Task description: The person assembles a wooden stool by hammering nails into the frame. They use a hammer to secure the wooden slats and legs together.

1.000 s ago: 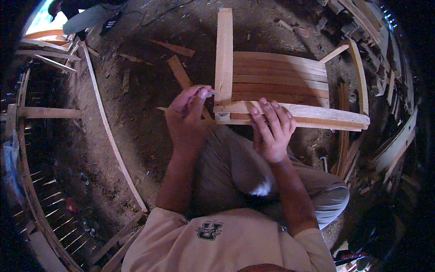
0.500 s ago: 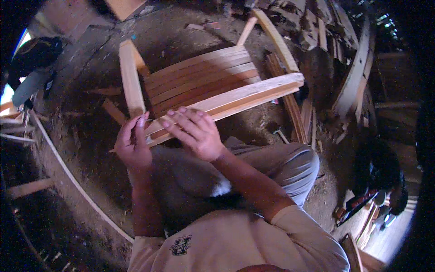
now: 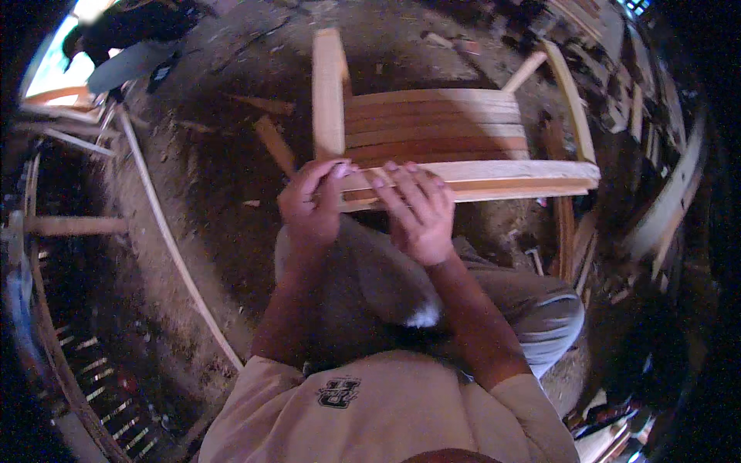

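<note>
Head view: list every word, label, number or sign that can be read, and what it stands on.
Light shirt: a dark printed emblem on the chest, bold block shapes with smaller marks; its wording is not copied here, and the smaller marks are too blurred to read.
Wooden frame: no lettering that can be made out.
Elsewhere: nothing legible.
</note>
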The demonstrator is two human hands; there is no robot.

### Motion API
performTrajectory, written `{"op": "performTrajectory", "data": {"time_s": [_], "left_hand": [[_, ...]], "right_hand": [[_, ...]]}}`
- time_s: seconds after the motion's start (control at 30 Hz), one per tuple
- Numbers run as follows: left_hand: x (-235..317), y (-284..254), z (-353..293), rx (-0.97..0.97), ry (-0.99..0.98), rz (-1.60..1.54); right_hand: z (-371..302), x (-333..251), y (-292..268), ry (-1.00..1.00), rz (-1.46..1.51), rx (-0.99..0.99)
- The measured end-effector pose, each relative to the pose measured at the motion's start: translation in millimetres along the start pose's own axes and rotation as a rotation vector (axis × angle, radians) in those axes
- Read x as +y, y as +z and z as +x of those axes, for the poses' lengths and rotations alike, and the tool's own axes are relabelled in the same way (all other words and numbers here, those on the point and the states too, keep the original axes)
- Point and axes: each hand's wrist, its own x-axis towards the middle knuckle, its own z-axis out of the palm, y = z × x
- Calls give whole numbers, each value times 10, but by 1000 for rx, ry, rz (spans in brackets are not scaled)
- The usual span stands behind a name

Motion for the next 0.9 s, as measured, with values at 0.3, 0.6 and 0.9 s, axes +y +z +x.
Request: {"op": "performTrajectory", "data": {"time_s": [0.3, 0.6, 0.9], "left_hand": [[109, -8, -2, 13, 19, 41], [70, -70, -21, -38, 16, 6], [94, -26, 41, -74, 29, 57]], "right_hand": [[-21, -10, 34, -22, -100, 36], [-22, -78, 60, -3, -93, 48], [-22, -40, -487, 14, 22, -111]]}}
